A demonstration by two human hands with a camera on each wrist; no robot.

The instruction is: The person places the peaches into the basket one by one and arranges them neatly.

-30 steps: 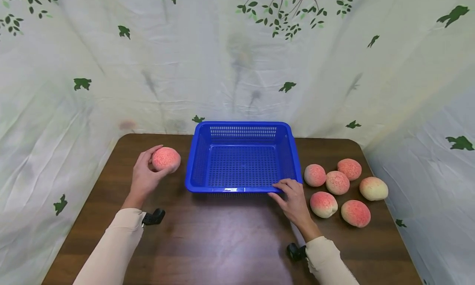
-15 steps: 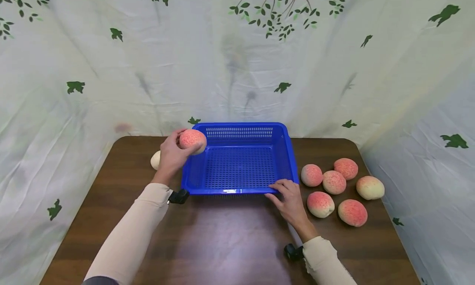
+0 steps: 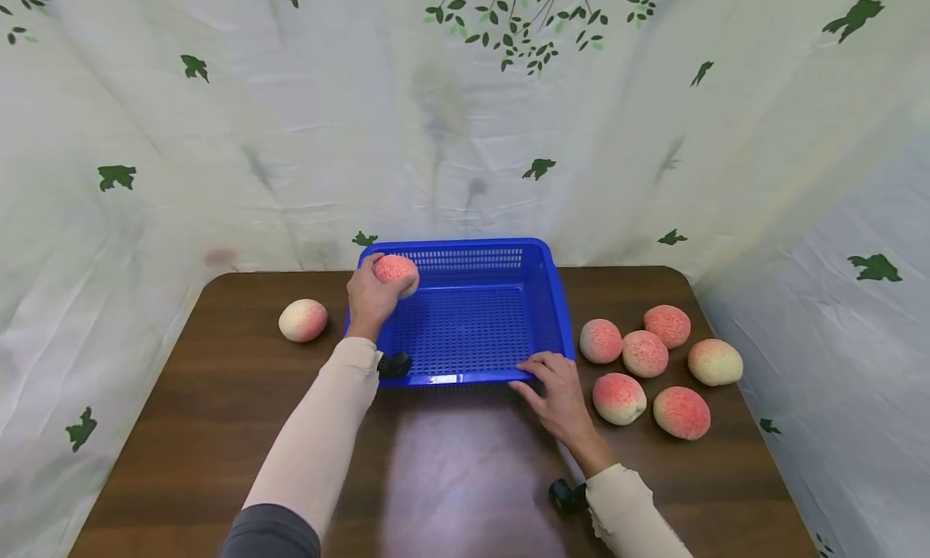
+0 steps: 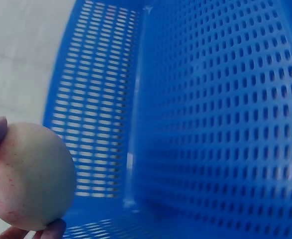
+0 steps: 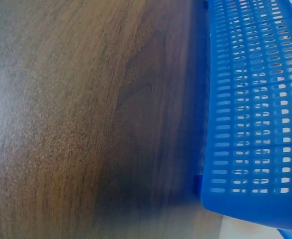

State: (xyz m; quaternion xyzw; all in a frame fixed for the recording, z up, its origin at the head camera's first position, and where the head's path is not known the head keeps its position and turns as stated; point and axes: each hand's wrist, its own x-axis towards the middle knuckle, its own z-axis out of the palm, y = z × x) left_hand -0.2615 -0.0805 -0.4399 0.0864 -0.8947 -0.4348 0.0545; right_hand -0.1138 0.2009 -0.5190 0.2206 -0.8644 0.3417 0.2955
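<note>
In the head view my left hand (image 3: 369, 301) holds a pink peach (image 3: 396, 270) over the back left part of a blue plastic basket (image 3: 465, 328). The left wrist view has the peach (image 4: 34, 177) close up, its pale side showing, with fingertips on it and the basket's slotted wall (image 4: 88, 109) beyond. At the front right corner, my right hand (image 3: 559, 396) grips the basket's rim, fingers over the edge and thumb in front. No fingers appear in the right wrist view, only the outer side of the basket (image 5: 255, 124) and tabletop.
One pale pink peach (image 3: 303, 320) lies on the brown table (image 3: 218, 429) left of the basket. Several more peaches, such as a front one (image 3: 619, 398), lie grouped to its right. A white leaf-printed curtain (image 3: 305, 122) hangs behind the table.
My left hand has carried the peach rightward from the left of the table to above the basket, uncovering another peach on the table. My right hand stays on the rim.
</note>
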